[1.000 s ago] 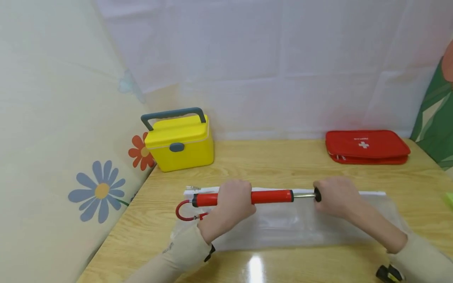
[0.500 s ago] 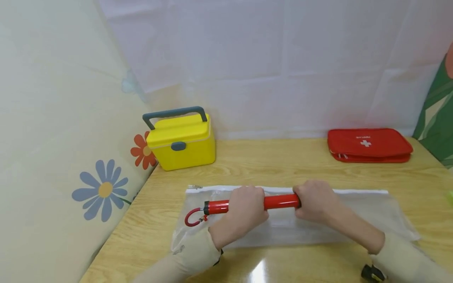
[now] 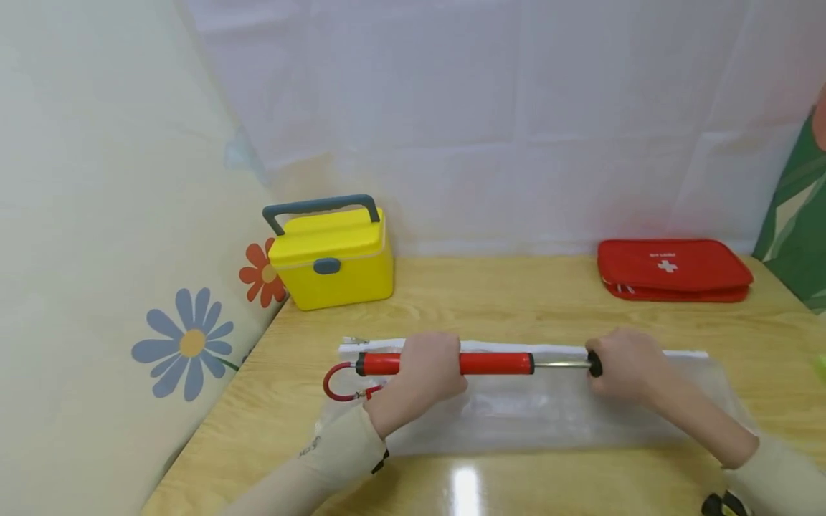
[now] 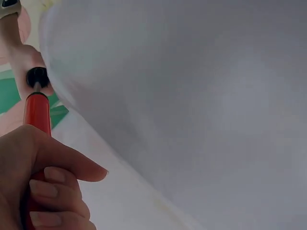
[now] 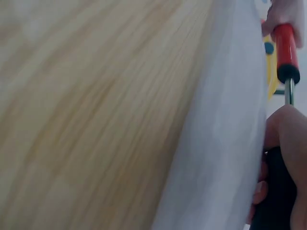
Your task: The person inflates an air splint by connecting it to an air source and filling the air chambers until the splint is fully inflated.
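A red hand pump (image 3: 497,363) lies crosswise in the head view, its short red hose curling at the left end. Around its barrel my left hand (image 3: 431,369) is curled; the left wrist view shows the fingers (image 4: 57,196) wrapped on the red tube. My right hand (image 3: 629,365) grips the black handle (image 5: 274,191) at the other end. Between handle and barrel a length of silver rod (image 3: 561,365) shows. Below the pump, a clear plastic pouch (image 3: 548,423) with a white zip edge spreads flat on the table.
On the wooden table (image 3: 490,294), a yellow box (image 3: 332,261) with a grey handle stands at the back left. A red first-aid case (image 3: 674,271) lies at the back right. White cloth (image 3: 452,129) hangs behind.
My right hand moved left, pushing the rod into the barrel, then back right, drawing it out again. The left hand shifted right with the pump, then returned left.
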`<state>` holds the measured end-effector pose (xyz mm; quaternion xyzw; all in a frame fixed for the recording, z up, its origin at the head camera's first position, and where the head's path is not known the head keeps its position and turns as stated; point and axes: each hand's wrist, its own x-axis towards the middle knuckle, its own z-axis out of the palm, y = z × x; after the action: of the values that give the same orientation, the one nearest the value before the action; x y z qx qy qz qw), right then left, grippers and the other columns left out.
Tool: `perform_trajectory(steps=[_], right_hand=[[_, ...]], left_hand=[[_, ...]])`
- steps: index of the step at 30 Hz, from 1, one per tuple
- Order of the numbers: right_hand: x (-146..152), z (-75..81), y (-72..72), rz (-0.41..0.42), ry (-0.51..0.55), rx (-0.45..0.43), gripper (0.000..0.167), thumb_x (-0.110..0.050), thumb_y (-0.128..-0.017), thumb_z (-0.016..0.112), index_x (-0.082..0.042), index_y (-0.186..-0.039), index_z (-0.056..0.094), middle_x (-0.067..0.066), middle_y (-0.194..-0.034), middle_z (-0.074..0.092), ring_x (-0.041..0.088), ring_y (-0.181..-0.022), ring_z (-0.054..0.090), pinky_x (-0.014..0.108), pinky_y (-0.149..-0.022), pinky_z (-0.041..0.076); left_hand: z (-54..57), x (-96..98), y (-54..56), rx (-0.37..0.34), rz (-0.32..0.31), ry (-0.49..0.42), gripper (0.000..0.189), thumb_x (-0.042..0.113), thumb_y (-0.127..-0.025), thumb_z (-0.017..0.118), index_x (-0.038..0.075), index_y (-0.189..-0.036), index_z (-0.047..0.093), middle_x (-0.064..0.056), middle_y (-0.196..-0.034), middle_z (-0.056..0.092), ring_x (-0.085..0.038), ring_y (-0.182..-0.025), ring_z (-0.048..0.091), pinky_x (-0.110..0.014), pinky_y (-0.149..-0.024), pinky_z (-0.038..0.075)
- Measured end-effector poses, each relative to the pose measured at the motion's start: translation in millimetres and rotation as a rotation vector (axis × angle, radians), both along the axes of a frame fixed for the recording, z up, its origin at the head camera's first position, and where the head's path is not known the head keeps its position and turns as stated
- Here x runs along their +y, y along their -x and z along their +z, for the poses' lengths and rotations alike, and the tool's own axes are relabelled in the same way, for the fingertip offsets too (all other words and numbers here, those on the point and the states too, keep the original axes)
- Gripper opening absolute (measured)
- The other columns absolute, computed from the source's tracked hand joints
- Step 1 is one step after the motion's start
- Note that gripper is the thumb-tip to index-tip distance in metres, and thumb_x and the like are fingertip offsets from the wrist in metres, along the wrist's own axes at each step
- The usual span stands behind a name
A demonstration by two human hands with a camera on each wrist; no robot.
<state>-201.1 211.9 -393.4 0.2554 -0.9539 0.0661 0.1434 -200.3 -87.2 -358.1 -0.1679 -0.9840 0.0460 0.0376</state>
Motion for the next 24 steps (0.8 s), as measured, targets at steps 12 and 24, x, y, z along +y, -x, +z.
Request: perform_trajectory(steps=[12, 24], right_hand=[[-62.0, 13.6, -12.3, 0.022, 0.008, 0.075, 0.023, -0.017, -0.066, 0.073, -0.016, -0.064, 0.051, -0.007, -0.050, 0.038, 0.011, -0.045, 0.035, 0.026, -0.047, 0.030], [-9.2, 0.1, -9.0, -0.026, 0.055, 0.125, 0.029, -0.016, -0.066, 0.077, -0.019, -0.066, 0.048, -0.009, -0.052, 0.036, 0.011, -0.047, 0.033, 0.028, -0.043, 0.026]], left_hand=[[12.0, 24.1, -14.2, 0.038, 0.004, 0.015, 0.025, 0.034, -0.075, 0.077, 0.013, -0.072, 0.064, 0.003, -0.056, 0.050, -0.015, -0.048, 0.048, -0.028, -0.043, 0.040], [4.9, -5.5, -8.8, 0.101, -0.040, 0.027, 0.029, 0.030, -0.075, 0.073, 0.014, -0.060, 0.055, 0.003, -0.049, 0.037, -0.015, -0.043, 0.041, -0.027, -0.040, 0.035]])
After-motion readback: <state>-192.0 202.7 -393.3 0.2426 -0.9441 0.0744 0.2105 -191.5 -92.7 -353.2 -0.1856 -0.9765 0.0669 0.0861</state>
